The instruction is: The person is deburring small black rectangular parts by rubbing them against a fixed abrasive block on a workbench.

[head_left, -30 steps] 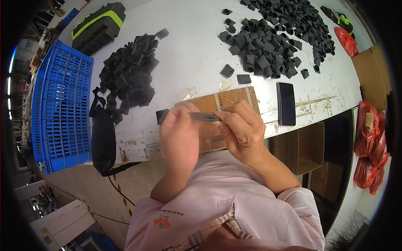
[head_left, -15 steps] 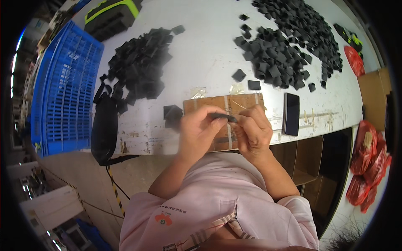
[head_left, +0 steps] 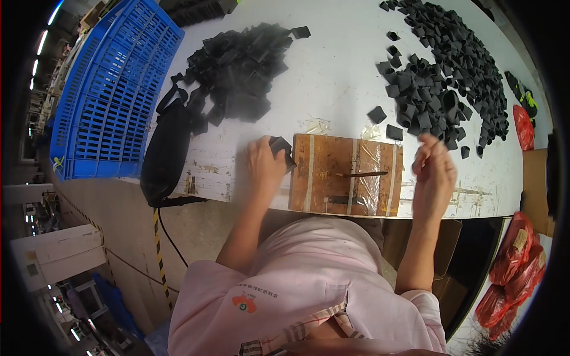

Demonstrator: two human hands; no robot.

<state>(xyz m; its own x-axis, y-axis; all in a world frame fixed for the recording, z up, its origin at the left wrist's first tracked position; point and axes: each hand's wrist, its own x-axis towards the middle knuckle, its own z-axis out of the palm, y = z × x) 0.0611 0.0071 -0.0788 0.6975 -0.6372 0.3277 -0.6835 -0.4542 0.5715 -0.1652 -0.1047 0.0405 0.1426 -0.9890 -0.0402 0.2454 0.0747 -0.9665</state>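
At the left edge of a brown board (head_left: 323,172), my left hand (head_left: 264,166) has its thumb and fingers closed around some flat black fabric-like pieces (head_left: 282,148) at the table surface. My right hand (head_left: 434,172) is raised on the board's right, slightly blurred, with loosely bent fingers and no piece visible in it. Just beyond it lies a heap of small black rolled pieces (head_left: 430,98). Clear tape strips cross the board, and a thin dark stick-like thing (head_left: 368,174) lies on it. A pile of flat black pieces (head_left: 237,71) is farther off to the left.
A blue plastic crate (head_left: 116,95) stands at the left, beside a long black pouch-like thing (head_left: 169,151). Another heap of black pieces (head_left: 469,65) spreads at the far right. Red plastic bags (head_left: 510,267) and a cardboard box (head_left: 537,184) are at the right edge.
Both hands have parted from above the board. The left moved to the flat pieces, the right toward the rolled heap; the black piece held between them is gone from them. The view shifted.
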